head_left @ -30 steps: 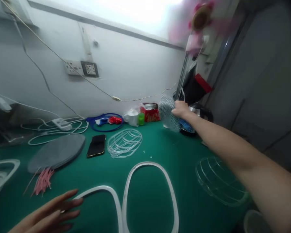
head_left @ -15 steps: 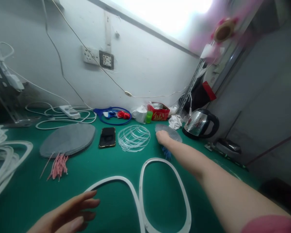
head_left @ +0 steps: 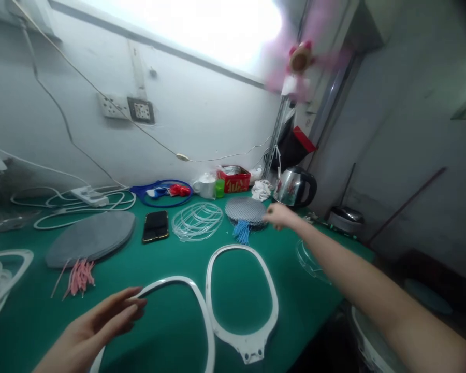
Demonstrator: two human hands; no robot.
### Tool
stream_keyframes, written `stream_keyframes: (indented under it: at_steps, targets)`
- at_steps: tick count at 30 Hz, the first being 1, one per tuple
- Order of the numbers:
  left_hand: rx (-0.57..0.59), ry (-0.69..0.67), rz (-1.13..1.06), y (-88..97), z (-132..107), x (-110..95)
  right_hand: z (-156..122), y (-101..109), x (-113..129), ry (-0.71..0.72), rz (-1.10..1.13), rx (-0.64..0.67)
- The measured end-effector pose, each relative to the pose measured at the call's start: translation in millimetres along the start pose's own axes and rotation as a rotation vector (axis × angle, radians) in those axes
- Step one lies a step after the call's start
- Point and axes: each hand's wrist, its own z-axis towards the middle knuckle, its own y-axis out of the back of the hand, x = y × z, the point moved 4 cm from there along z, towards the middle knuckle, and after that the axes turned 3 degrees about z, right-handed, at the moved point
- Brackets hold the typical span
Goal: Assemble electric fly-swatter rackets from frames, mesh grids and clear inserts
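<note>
My left hand [head_left: 97, 324] is at the lower left, fingers stretched out. It overlaps the left side of a white plastic oval frame [head_left: 204, 311]; whether it touches the frame I cannot tell. A second white oval frame [head_left: 275, 295], with a tab at its near end, lies flat to the right. My right hand [head_left: 280, 215] reaches far forward with curled fingers, at the right edge of a stack of round grey mesh discs [head_left: 245, 208]. What is between its fingertips is hidden. Blue ties [head_left: 241, 231] hang over the stack's near edge.
Grey mesh sheets [head_left: 93, 235] with pink ties [head_left: 79, 277], a phone [head_left: 156, 226] and clear plastic rings [head_left: 198, 221] lie on the green table. Behind are a red box [head_left: 233, 181], a cup [head_left: 205, 185] and a steel kettle [head_left: 289, 187]. White frames [head_left: 8, 290] are piled left.
My right hand has moved from over the mesh discs to their right edge, uncovering the blue ties. The fingers of my left hand have drawn closer together. The view has turned right.
</note>
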Motion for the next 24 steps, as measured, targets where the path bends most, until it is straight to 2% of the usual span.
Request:
stream_keyframes:
  at_steps: [2, 4, 7, 10, 12, 15, 18, 21, 24]
  targets:
    - [0.018, -0.044, 0.136, -19.4, -2.6, -21.5, -28.8, -37.1, -28.5, -0.033, 0.081, 0.149]
    - [0.066, -0.099, 0.309, -45.5, -2.3, -46.7, -48.8, -71.3, -43.3, -0.029, 0.15, 0.26]
    - [0.04, -0.245, 0.552, -90.3, 10.2, -88.9, -60.0, -97.9, -46.9, 0.025, 0.241, 0.38]
    - [-0.082, -0.468, 0.773, -140.9, 39.7, -127.7, -49.1, -95.2, -49.3, 0.075, 0.313, 0.452]
    - [-0.19, -0.638, 0.949, -177.7, 65.1, -147.0, -31.6, -84.3, -55.9, 0.087, 0.334, 0.428]
    - [-0.224, -0.735, 1.072, -232.5, 107.5, -159.2, -2.1, -67.8, -67.8, 0.078, 0.341, 0.339]
    - [-0.183, -0.73, 1.134, -276.3, 144.2, -158.4, 18.7, -57.7, -73.3, 0.095, 0.302, 0.26]
    - [-0.164, -0.676, 1.159, -297.8, 169.5, -153.4, 30.1, -53.3, -73.8, 0.136, 0.267, 0.215]
    - [-0.139, -0.638, 1.104, -299.3, 183.1, -155.3, 40.3, -50.2, -76.8, 0.136, 0.306, 0.18]
